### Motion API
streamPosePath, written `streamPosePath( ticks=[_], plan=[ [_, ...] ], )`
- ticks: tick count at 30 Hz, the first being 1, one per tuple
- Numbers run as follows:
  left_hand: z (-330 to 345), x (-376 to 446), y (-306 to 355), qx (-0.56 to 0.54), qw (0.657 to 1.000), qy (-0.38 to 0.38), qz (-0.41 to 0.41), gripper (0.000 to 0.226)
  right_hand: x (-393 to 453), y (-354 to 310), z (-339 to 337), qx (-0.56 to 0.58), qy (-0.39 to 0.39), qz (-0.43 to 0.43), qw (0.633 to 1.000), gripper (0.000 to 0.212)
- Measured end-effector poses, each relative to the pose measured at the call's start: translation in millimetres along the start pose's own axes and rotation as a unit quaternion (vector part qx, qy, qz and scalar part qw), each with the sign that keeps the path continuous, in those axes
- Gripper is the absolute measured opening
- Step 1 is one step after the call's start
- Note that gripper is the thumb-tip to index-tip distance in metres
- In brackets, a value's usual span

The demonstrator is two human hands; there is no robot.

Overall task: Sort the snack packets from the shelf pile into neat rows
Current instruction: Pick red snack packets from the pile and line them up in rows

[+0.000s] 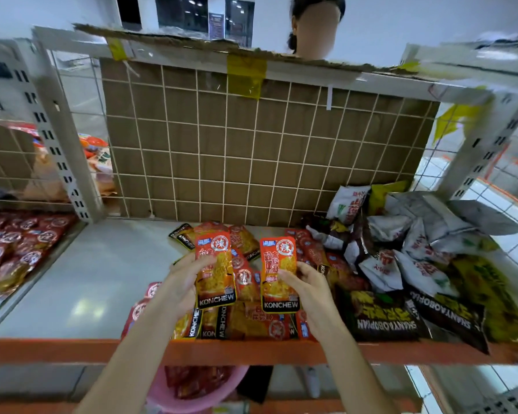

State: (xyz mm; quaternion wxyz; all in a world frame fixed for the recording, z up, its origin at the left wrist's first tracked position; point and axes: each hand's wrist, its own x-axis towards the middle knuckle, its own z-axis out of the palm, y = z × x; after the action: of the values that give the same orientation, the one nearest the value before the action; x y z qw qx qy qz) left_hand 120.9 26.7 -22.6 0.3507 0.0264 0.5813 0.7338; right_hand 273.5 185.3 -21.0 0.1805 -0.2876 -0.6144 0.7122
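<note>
as both raised, left grip and right grip each pinching a packet

Bright, even light comes from overhead; soft white patches of glare sit on the shelf to the left of my hands. The glossy packets I hold catch small highlights. Shadows are faint. Straight uprights bow outward toward the edges, a wide-angle warp. Far right of my hands and above, the frame smears; print between my hands reads sharp.
</note>
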Motion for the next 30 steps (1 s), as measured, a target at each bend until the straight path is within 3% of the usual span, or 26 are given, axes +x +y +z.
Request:
streamPosePath(
  ticks=[3,7,12,19,25,30],
  plan=[
    [-1,-24,-14,0.022,0.999,0.012,0.019,0.037,-15,7,-6,-0.01,-0.019,0.003,1.0,0.018],
    [-7,-67,-36,0.013,0.996,0.064,0.062,0.029,-39,23,-4,-0.011,-0.059,0.008,0.998,0.017],
    [-38,-121,-66,0.043,0.987,0.139,0.071,0.031,-69,45,23,-0.037,-0.141,0.03,0.989,0.044],
    [-98,-191,-78,0.057,0.968,0.237,0.064,0.024,-105,66,81,-0.054,-0.256,0.042,0.964,0.011],
    [-159,-233,-69,0.037,0.95,0.304,0.059,0.032,-125,79,156,-0.055,-0.311,0.058,0.947,0.014],
    [-224,-234,-44,0.06,0.948,0.309,0.056,0.031,-125,84,227,-0.034,-0.306,0.067,0.949,0.018]
  ],
)
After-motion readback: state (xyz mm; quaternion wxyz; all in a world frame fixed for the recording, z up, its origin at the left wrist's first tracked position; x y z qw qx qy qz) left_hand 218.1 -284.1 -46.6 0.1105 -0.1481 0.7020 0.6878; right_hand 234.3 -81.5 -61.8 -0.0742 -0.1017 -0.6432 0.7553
